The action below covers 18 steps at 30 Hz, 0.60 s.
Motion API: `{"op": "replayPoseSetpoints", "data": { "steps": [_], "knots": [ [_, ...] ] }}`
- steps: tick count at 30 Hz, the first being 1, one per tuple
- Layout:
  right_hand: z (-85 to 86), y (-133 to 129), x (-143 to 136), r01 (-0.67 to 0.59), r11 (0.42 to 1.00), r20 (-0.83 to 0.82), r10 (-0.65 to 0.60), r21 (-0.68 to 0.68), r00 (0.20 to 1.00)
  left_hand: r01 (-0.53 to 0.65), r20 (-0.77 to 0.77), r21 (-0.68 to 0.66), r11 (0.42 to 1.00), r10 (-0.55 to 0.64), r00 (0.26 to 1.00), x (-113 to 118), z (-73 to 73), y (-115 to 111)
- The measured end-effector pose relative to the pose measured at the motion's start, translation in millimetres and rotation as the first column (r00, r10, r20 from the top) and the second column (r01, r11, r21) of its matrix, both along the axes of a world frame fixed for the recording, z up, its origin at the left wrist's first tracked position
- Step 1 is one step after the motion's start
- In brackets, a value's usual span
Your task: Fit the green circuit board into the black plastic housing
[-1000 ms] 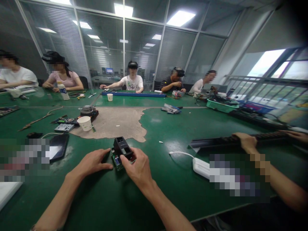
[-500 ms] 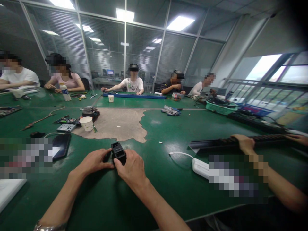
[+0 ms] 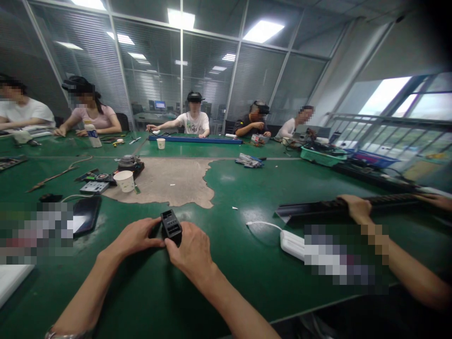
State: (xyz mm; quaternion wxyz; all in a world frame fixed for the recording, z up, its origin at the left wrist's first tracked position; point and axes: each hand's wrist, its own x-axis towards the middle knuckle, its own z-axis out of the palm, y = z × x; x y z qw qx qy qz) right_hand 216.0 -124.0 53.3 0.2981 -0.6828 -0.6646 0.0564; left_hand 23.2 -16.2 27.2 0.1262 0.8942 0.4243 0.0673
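A small black box with slots and small raised details on its top face stands just above the green table between my hands. My right hand grips it along its right side, thumb at the near corner and fingers hidden behind it. From the left, my left hand holds the box's other side with its fingertips, thumb held low near the near left corner. Its slotted top tilts towards me.
A brown bare patch marks the green table. Left stand a paper cup, electronic parts and a dark phone. Right lie a white adapter and a black rail under another person's hands. Several people sit opposite.
The view has shifted slightly. The box has turned a little in my hands, so more of its slotted top shows. Across the table, a person's arm on the left has lowered.
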Motion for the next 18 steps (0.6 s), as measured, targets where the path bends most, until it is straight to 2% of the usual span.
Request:
{"op": "replayPoseSetpoints", "data": {
  "steps": [5,9,12,18],
  "knots": [
    [7.6,2,-3,0.010,0.999,0.057,-0.008,-0.038,0.998,0.003,-0.013,0.001,1.000,-0.003,1.000,-1,-1.6,1],
    [-1.7,-1,1,-0.008,0.995,0.070,0.014,-0.095,0.997,0.002,-0.019,0.015,1.000,-0.002,1.000,-3,-7.5,5],
    [-9.7,-1,4,-0.008,0.997,0.033,0.011,-0.077,0.999,0.008,-0.021,0.023,1.000,-0.008,1.000,-4,-9.7,6],
    [-17.2,2,0,-0.034,0.998,-0.036,0.032,-0.051,0.999,0.022,-0.021,0.024,0.999,-0.022,1.000,-2,-3.8,2]
  ]
}}
